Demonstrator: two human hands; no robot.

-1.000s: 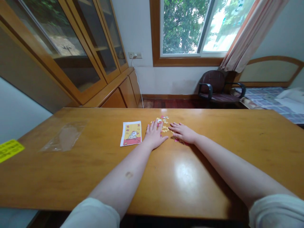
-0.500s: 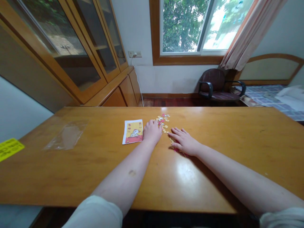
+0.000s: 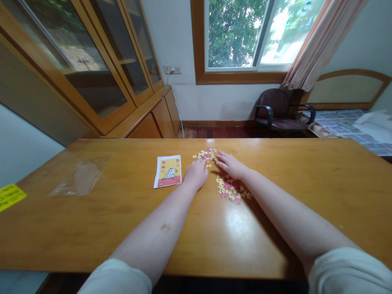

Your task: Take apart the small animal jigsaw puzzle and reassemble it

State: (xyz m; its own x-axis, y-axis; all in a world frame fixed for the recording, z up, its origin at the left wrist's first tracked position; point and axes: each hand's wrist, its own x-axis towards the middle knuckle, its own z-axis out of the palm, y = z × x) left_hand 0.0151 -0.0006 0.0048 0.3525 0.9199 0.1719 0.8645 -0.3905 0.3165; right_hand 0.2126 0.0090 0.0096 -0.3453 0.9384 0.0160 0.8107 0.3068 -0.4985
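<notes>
Knobbed, flat jigsaw pieces in yellow, pink and white lie in two loose piles on a glossy wooden desk, its grain broken by a bright patch of reflected light. The far pile sits near the desk's back edge; the near pile, mostly yellow and pink, spreads below the right wrist. To the left lies a white-bordered rectangular card, printed with a pale animal over yellow and red, and beyond it a crumpled, clear plastic bag. A shiny maroon chair with black arms stands behind the desk, near a pink curtain hanging in soft folds.

Half a second ago the right hand covered much of the near pile; it has since moved up toward the far pile, leaving those pieces in plain sight. The left hand, spread flat a second ago, remains drawn in.

The right hand is open, fingers extended and slightly parted, tips at the far pile's right edge. The left hand curls beside that pile's near edge, its fingertips hidden; from here one cannot tell whether it grips a piece.
</notes>
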